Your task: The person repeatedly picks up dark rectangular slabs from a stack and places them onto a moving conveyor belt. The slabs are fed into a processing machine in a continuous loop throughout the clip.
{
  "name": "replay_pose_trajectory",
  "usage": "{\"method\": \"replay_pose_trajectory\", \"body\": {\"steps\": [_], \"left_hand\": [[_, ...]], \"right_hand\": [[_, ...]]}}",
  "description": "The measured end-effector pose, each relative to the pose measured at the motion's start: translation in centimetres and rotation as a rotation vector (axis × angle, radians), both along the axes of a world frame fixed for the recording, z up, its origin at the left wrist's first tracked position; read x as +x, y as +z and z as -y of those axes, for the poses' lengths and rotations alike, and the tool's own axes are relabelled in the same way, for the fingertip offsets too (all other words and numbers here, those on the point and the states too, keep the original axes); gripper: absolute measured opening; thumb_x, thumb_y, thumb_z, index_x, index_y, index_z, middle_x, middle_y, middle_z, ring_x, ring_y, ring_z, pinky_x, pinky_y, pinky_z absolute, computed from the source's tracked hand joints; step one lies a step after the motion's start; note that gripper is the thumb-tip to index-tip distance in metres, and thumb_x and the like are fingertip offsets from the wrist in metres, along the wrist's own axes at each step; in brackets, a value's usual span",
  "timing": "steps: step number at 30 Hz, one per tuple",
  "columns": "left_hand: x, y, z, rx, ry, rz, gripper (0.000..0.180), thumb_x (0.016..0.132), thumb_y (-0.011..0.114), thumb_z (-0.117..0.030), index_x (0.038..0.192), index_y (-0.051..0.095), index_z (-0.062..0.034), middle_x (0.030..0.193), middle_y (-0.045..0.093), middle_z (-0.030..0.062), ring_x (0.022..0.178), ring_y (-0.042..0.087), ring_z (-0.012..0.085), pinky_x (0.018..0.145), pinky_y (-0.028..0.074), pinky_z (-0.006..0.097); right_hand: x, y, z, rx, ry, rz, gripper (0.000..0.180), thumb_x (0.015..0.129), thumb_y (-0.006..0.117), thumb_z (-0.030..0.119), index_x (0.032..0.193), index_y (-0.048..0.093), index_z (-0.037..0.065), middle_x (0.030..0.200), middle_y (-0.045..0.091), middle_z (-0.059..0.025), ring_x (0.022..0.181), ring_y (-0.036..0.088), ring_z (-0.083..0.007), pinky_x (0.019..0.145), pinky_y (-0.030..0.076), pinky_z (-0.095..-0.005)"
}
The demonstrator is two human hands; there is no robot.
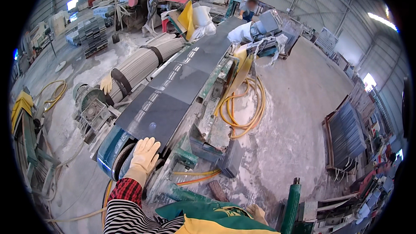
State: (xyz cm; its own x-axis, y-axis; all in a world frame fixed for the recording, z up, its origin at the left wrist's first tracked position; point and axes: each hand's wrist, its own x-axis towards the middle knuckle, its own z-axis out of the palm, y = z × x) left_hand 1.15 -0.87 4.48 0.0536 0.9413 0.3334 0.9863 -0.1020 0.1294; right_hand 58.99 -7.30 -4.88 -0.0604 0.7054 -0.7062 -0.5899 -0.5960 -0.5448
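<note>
Dark slabs (186,78) lie along the long conveyor (108,148).

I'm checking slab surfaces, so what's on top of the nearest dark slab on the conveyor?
The left hand, gloved, lies over the near edge of the dark slab; bright streaks, probably reflections, cross its surface. Whatever is beneath the hand is covered.

Left hand (145,157) palm-down, right hand (257,213) low

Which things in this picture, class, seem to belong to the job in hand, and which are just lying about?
Likely the job:
flat, dark-grey, rectangular slabs
blue, curved conveyor-belt end beneath them
left hand in a cream glove, at the near slab

Likely just lying about:
coiled yellow-orange hose on the floor
loose cream glove, left of the slabs
</note>
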Motion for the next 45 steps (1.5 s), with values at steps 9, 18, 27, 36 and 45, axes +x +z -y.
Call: {"method": "replay_pose_trajectory", "body": {"steps": [9,18,27,36,45], "left_hand": [[0.0,0.5,0.7,0.023,-0.001,0.039,0.047,0.087,0.065,-0.023,0.132,0.057,-0.0119,0.14,0.053,0.0163,0.133,0.045,0.0366,0.116,0.03,0.049],[-0.1,0.6,1.3,0.037,-0.008,0.048,0.047,0.086,0.066,-0.021,0.131,0.057,-0.0113,0.139,0.054,0.0165,0.132,0.046,0.0368,0.115,0.031,0.05],[-0.1,0.3,1.3,0.047,-0.037,0.056,0.049,0.086,0.067,-0.021,0.133,0.056,-0.0101,0.14,0.052,0.018,0.132,0.045,0.0393,0.115,0.03,0.051],[-0.4,0.1,2.1,0.006,-0.011,0.052,0.049,0.086,0.066,-0.023,0.133,0.057,-0.011,0.142,0.051,0.0178,0.133,0.044,0.0393,0.116,0.029,0.052],[-0.4,0.0,2.6,0.021,-0.027,0.065,0.049,0.086,0.066,-0.023,0.132,0.057,-0.0102,0.141,0.051,0.0184,0.133,0.044,0.0403,0.115,0.03,0.053]], "right_hand": [[1.4,-3.1,0.6,0.034,0.049,-0.038,0.034,0.102,0.04,0.012,0.07,0.032,0.015,0.07,0.026,0.0001,0.062,0.029,-0.0145,0.061,0.032,-0.0303],[2.0,-5.9,1.5,-0.07,-0.036,0.201,0.028,0.106,0.038,0.022,0.101,0.052,-0.002,0.099,0.062,-0.0161,0.092,0.062,-0.0303,0.081,0.053,-0.0395],[6.3,-12.7,6.5,0.102,-0.116,-0.246,0.036,0.107,0.036,0.027,0.121,0.05,-0.003,0.121,0.061,-0.0225,0.105,0.064,-0.0381,0.089,0.054,-0.0485],[-1.6,-0.2,7.1,0.087,0.013,0.191,0.026,0.109,0.037,0.024,0.084,0.034,0.015,0.075,0.024,0.0019,0.071,0.033,-0.0138,0.082,0.038,-0.0268],[4.6,-10.9,10.1,0.128,-0.016,0.061,0.046,0.107,0.045,0.037,0.137,0.042,0.002,0.13,0.056,-0.013,0.124,0.052,-0.0277,0.112,0.038,-0.0394]]}}
